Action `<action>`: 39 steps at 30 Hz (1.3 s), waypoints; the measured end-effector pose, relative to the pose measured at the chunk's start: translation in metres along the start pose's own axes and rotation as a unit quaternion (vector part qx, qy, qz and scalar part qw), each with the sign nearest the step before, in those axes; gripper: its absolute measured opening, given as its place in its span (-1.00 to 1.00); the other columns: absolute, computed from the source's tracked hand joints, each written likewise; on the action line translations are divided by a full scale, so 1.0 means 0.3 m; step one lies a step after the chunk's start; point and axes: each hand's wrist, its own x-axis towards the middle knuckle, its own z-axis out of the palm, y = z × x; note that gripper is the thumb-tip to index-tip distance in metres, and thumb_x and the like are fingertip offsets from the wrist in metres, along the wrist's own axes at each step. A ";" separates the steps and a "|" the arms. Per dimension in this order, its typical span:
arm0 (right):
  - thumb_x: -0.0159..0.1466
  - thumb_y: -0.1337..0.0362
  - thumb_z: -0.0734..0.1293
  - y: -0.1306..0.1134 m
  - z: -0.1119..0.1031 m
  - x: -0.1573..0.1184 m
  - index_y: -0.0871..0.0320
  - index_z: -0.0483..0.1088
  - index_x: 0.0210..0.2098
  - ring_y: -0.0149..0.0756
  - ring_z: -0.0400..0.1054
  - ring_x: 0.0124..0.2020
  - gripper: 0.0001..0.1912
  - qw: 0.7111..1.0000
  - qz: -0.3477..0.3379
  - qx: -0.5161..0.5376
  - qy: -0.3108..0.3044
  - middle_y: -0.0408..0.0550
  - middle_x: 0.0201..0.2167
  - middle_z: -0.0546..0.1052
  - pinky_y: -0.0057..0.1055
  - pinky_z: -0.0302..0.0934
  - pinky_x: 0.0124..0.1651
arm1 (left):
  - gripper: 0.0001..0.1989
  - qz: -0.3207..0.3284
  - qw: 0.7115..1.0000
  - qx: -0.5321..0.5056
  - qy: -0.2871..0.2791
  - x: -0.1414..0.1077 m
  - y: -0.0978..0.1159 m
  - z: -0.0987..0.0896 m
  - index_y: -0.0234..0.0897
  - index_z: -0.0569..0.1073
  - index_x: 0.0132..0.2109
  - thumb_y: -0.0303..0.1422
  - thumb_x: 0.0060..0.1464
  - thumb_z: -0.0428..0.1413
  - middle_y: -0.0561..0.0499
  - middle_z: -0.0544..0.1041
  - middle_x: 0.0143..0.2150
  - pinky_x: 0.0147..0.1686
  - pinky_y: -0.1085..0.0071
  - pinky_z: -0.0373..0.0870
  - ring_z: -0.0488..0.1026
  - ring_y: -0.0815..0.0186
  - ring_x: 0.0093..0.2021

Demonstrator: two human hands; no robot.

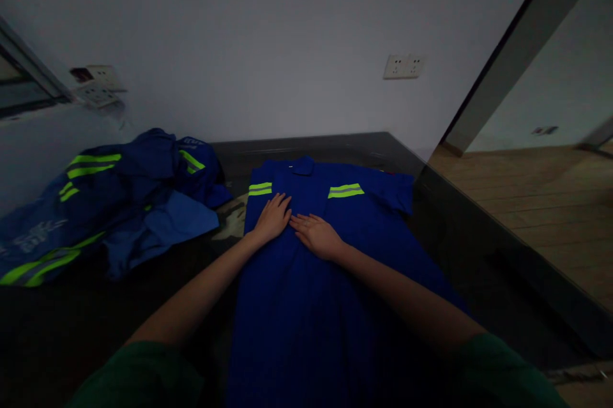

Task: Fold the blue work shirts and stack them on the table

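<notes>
A blue garment [306,280] with a collar and yellow-green reflective strips lies spread on the dark table [354,142]. Its left side looks folded in, while a short sleeve sticks out on the right. My left hand [274,216] rests flat on the chest part, just right of the left strip, fingers stretched out. Beside it my right hand [317,235] lies on the cloth below the collar, fingers extended toward my left hand. The fingertips of both hands are close together. Neither hand grips anything.
Crumpled blue garments [138,197] with reflective strips are heaped at the left. A camouflage cloth [232,219] shows between the heap and the spread garment. Behind the table stands a white wall [287,44] with a socket [403,67]. Wooden floor [541,204] is at the right.
</notes>
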 end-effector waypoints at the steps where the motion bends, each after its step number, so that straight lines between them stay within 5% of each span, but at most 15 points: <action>1: 0.41 0.27 0.08 -0.004 -0.004 0.000 0.22 0.23 0.25 -0.20 0.11 0.30 -0.55 1.000 0.002 -0.001 -0.002 0.04 0.25 0.29 -0.13 -0.01 0.31 | -0.51 -0.006 1.000 -0.002 -0.007 -0.030 0.006 -0.007 -0.34 0.19 0.30 -0.30 0.29 -0.15 -0.19 0.17 0.35 0.30 0.10 0.02 0.01 0.08 0.38; 11: 0.41 0.21 0.08 -0.055 -0.016 -0.045 0.19 0.17 0.29 -0.12 0.01 0.34 -0.51 0.997 0.069 -0.025 -0.002 0.01 0.31 0.18 0.00 -0.09 0.33 | -0.48 -0.032 0.999 0.012 -0.038 -0.172 0.037 -0.034 -0.06 0.06 0.37 -0.16 0.31 -0.19 -0.04 0.00 0.42 0.32 0.01 -0.08 -0.09 0.10 0.41; 23: 0.41 0.18 0.08 0.051 0.029 0.073 0.13 0.16 0.29 -0.19 0.03 0.34 -0.51 0.998 0.066 -0.005 0.003 -0.01 0.31 0.20 -0.04 -0.10 0.33 | -0.47 -0.033 0.998 0.024 -0.044 -0.050 -0.050 -0.026 -0.04 0.04 0.38 -0.13 0.31 -0.23 0.00 -0.01 0.43 0.32 0.03 -0.10 -0.09 0.13 0.41; 29: 0.40 0.19 0.12 0.040 0.004 0.091 0.14 0.14 0.30 -0.17 -0.02 0.35 -0.50 0.997 0.075 -0.003 0.003 0.01 0.33 0.16 -0.02 -0.10 0.34 | -0.48 -0.028 0.999 0.032 -0.032 -0.021 -0.077 -0.014 -0.04 0.08 0.36 -0.15 0.31 -0.21 -0.02 0.04 0.41 0.30 0.02 -0.04 -0.04 0.12 0.40; 32: 0.36 0.23 0.19 -0.005 -0.070 -0.009 0.21 0.15 0.29 -0.10 -0.11 0.38 -0.48 0.996 0.079 0.021 0.021 0.07 0.35 0.10 0.00 -0.09 0.33 | -0.49 -0.023 0.999 0.027 0.010 -0.037 -0.074 -0.023 -0.13 0.11 0.35 -0.19 0.30 -0.19 -0.09 0.11 0.39 0.28 0.04 0.02 0.05 0.12 0.37; 35: 0.32 0.29 0.23 -0.067 -0.185 -0.232 0.24 0.37 0.12 -0.12 0.06 0.32 -0.60 0.992 0.093 0.081 0.037 0.14 0.29 0.23 -0.13 0.04 0.30 | -0.51 -0.011 0.997 0.018 0.070 -0.027 -0.024 -0.058 -0.21 0.17 0.32 -0.24 0.29 -0.15 -0.15 0.21 0.33 0.29 0.05 0.02 0.14 0.13 0.32; 39: 0.28 0.24 0.25 -0.136 -0.327 -0.642 0.10 0.50 -0.13 -0.24 0.46 -0.08 -0.76 0.962 0.187 0.184 0.080 -0.01 -0.12 0.58 -0.29 0.32 0.02 | -0.57 0.079 0.993 -0.020 0.082 0.081 0.188 -0.113 -0.26 0.30 0.21 -0.23 0.31 -0.18 -0.12 0.38 0.20 0.25 0.16 0.12 0.28 0.18 0.22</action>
